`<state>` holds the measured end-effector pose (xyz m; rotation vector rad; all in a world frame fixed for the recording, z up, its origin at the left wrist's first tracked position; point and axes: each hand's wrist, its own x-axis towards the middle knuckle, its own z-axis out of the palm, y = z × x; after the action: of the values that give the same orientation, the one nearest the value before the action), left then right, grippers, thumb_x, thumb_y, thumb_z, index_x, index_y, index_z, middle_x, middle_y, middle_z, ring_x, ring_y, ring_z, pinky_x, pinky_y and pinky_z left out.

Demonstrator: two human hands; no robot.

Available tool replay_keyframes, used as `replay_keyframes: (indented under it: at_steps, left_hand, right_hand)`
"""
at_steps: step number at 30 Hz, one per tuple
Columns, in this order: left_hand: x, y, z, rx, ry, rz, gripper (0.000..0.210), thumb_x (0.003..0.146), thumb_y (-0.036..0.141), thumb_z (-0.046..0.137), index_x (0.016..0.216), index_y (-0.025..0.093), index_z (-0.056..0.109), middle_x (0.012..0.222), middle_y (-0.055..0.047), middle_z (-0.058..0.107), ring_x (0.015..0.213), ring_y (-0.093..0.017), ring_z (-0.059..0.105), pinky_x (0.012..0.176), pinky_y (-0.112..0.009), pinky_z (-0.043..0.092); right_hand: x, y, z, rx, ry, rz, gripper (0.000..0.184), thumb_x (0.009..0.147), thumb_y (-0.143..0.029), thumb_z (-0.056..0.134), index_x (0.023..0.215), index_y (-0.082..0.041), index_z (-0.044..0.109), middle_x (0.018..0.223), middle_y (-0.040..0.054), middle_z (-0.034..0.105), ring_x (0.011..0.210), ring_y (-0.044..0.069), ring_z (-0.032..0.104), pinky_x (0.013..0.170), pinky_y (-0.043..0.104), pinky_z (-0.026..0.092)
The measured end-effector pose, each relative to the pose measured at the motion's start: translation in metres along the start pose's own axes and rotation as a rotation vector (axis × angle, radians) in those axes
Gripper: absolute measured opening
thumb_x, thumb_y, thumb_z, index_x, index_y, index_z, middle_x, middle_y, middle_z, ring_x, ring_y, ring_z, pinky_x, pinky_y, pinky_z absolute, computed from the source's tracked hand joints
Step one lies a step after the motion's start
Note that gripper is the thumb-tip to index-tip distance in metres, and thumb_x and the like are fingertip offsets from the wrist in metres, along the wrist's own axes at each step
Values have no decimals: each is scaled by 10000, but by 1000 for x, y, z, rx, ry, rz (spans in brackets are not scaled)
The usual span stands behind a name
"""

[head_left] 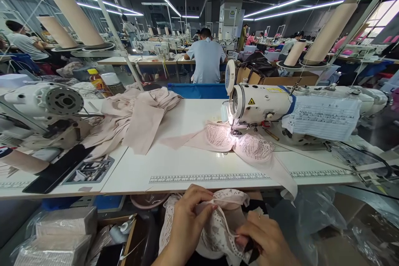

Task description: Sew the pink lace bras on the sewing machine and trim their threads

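Note:
Over my lap, below the table's front edge, I hold a pale pink lace bra [215, 230]. My left hand [190, 220] pinches its upper edge between thumb and fingers. A little lower, my right hand [264, 232] grips the scalloped edge on the other side, fingers closed. A second pink lace bra [254, 147] lies on the table with its middle under the needle of the lit white sewing machine [258, 102]. One of its wings hangs over the front edge.
Pink fabric pieces [140, 120] are heaped left of centre. Another sewing machine [43, 104] stands at the far left, near a tray of small metal parts [90, 170]. A printed ruler [208, 178] runs along the front. Wrapped bundles [65, 224] sit below left. A person [206, 58] sits ahead.

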<state>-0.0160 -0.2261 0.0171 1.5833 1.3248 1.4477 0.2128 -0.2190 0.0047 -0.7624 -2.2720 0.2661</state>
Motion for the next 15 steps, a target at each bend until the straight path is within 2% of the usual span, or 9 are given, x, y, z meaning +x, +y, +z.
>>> replay_keyframes:
  at_steps: [4, 7, 12, 15]
  left_hand:
    - [-6, 7, 2, 5, -80, -69, 61, 796, 179, 779, 759, 225, 765, 802, -14, 723, 758, -155, 692, 688, -215, 509]
    - [-8, 11, 3, 7, -104, -87, 76, 815, 226, 771, 743, 211, 752, 798, -25, 714, 758, -165, 688, 689, -227, 512]
    - [-8, 11, 3, -12, -115, -106, 68, 805, 203, 770, 744, 203, 739, 808, -27, 712, 774, -164, 690, 714, -226, 520]
    - [-9, 15, 4, -61, -207, -94, 74, 796, 165, 767, 743, 197, 726, 859, -33, 734, 820, -166, 706, 759, -225, 529]
  right_hand:
    - [-9, 10, 14, -313, 160, 24, 327, 903, -15, 386, 938, -196, 656, 760, 47, 632, 665, 165, 602, 578, 271, 453]
    - [-17, 17, 20, -470, 220, 14, 326, 923, -29, 419, 1010, -191, 689, 859, 83, 688, 796, 200, 642, 633, 294, 487]
    - [-19, 13, 24, -466, 225, 14, 353, 932, -4, 471, 1106, -187, 718, 1177, 144, 743, 859, 209, 621, 562, 286, 425]
    - [-16, 14, 26, -451, 261, -26, 355, 940, -6, 435, 1052, -180, 723, 1179, 132, 765, 856, 215, 620, 581, 308, 424]
